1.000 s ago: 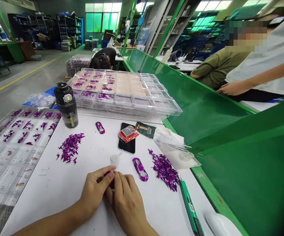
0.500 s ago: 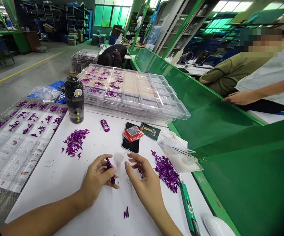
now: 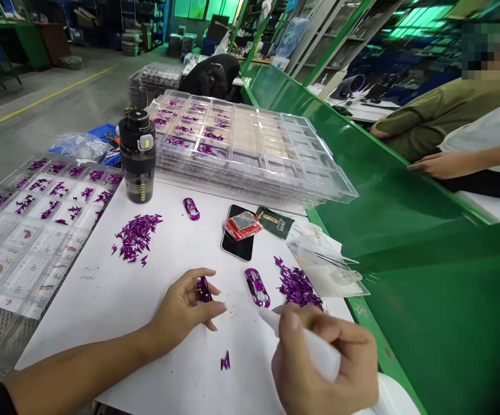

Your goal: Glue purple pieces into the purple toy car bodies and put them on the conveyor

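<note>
Left hand keeps a narrow grip on a small purple car body above the white surface; right hand grips a white tube firmly, tip aimed at a second purple car body.

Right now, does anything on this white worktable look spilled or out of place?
Yes: one purple metallic spike lies alone on the white sheet below the left hand, apart from the left heap and right heap, so it looks dropped. Fine dark specks also dot the sheet nearby.
</note>
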`<state>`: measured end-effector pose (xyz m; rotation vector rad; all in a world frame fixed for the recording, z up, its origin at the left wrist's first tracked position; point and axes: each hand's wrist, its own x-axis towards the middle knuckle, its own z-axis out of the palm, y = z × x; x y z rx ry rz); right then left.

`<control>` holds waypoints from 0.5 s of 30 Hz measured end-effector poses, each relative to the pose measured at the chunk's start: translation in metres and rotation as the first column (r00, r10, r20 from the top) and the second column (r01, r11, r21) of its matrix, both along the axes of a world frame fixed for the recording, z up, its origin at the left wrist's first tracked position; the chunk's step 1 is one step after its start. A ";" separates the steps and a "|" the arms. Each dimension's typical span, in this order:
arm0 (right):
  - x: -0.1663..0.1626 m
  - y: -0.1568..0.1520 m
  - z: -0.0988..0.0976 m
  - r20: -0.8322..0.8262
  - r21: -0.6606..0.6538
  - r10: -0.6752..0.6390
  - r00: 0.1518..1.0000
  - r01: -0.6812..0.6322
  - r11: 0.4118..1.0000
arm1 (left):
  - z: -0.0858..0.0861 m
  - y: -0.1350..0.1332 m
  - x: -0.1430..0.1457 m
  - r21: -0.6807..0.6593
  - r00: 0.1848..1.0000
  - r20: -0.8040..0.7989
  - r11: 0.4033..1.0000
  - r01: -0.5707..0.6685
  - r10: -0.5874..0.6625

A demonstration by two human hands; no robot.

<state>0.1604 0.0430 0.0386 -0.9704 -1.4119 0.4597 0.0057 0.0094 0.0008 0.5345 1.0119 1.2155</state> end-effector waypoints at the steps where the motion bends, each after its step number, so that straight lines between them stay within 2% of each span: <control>1: -0.003 -0.003 -0.001 -0.011 0.070 0.111 0.994 -0.110 0.992 | 0.000 0.000 0.000 0.001 1.000 -0.009 1.000 0.003 -0.003; 2: -0.005 -0.006 -0.004 0.016 0.120 0.204 0.979 -0.204 0.972 | 0.000 0.000 0.000 -0.001 1.000 -0.017 1.000 0.004 -0.004; 4: -0.006 -0.011 -0.010 0.122 0.160 0.276 0.953 -0.294 0.942 | 0.000 0.001 0.000 -0.004 1.000 -0.025 1.000 0.005 -0.005; 7: -0.001 -0.015 -0.018 0.225 0.176 0.276 0.935 -0.317 0.932 | 0.001 0.001 0.000 -0.007 1.000 -0.027 1.000 0.010 -0.010; 15: 0.007 -0.020 -0.022 0.289 0.134 0.260 0.921 -0.308 0.942 | 0.001 0.001 -0.001 -0.002 0.999 -0.039 0.999 0.034 -0.034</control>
